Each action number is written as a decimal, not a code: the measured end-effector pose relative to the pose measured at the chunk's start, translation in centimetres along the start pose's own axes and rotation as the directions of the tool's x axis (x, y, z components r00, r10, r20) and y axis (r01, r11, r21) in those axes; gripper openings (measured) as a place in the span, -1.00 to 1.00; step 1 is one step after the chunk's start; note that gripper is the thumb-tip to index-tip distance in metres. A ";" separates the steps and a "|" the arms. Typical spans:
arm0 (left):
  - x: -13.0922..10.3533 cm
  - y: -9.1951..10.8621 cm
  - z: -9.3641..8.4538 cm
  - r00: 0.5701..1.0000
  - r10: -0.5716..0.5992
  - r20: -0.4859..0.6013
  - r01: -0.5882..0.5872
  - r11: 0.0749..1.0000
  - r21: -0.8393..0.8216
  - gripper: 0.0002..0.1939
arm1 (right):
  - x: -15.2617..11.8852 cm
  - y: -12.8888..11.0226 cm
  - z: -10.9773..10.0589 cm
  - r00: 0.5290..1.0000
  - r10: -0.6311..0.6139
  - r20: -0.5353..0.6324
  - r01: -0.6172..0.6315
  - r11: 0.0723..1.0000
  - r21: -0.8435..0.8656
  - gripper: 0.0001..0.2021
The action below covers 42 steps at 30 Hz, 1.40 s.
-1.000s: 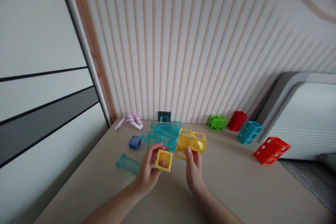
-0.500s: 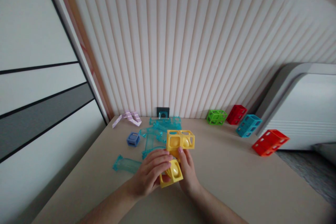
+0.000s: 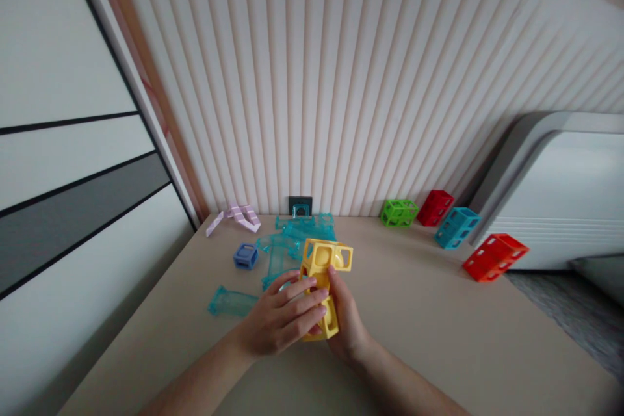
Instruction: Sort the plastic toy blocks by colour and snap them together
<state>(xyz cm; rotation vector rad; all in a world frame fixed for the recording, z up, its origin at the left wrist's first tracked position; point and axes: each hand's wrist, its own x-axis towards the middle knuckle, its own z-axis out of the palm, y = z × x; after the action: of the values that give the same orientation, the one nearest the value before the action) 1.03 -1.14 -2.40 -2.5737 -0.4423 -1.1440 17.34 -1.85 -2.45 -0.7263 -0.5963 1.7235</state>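
Note:
Between my two hands, above the table's near middle, are yellow hollow cube blocks (image 3: 322,256) with open windowed sides and rounded inner faces. My left hand (image 3: 283,317) wraps its fingers over the left and lower part of them. From the right, my right hand (image 3: 348,322) grips them, its thumb on the front just below the upper row. The lowest yellow cube is partly hidden behind my left fingers, so I cannot tell whether it is joined to the others.
Clear teal track pieces (image 3: 277,259) lie beyond my hands, with another teal piece (image 3: 231,301) left of them. A blue cube (image 3: 246,256) and lilac striped pieces (image 3: 242,216) sit further left. Green (image 3: 398,213), dark red (image 3: 435,208), turquoise (image 3: 457,227) and orange-red blocks (image 3: 494,257) stand right.
The yellow blocks have turned a little and shifted slightly left. The lower cube is now more in line under the upper ones, and my left fingers reach further across it.

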 end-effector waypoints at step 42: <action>0.7 -0.4 -1.2 0.994 0.007 0.112 -0.012 0.999 0.047 -0.57 | -0.4 0.3 0.0 0.978 0.200 0.057 -0.201 0.980 0.007 -0.41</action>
<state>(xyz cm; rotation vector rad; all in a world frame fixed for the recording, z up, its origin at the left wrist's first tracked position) 0.52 -1.16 -1.00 -2.6047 -0.4760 -0.9776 17.20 -2.33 -2.56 -0.7519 -0.5651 1.9374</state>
